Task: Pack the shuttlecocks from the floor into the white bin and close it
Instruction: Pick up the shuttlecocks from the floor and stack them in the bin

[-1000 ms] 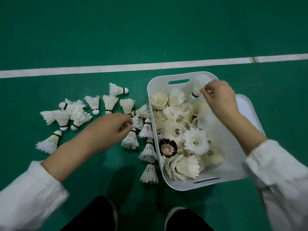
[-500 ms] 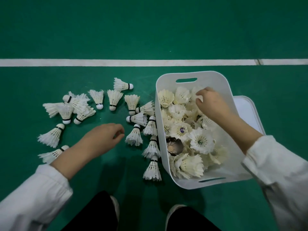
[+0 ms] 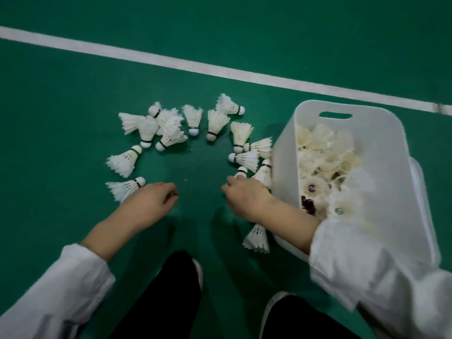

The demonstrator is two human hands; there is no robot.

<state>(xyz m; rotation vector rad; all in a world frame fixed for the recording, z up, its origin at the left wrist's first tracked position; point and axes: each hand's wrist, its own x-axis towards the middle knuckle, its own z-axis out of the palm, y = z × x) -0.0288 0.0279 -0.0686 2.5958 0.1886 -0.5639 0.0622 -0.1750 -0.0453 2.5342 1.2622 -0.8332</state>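
Our right hand (image 3: 247, 196) covers a shuttle (image 3: 242, 170) beside the bin (image 3: 283, 167), cork poking past curled fingers (image 3: 231, 185), grip unclear; left hand (image 3: 151, 199) loosely curled, empty, another shuttle (image 3: 122, 188) just left, cork-first.

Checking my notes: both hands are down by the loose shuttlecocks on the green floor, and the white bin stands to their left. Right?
Not quite: the head view shows the white bin to the right of the loose shuttlecocks, not the left. The left hand and right hand are indeed down by them on the green floor.
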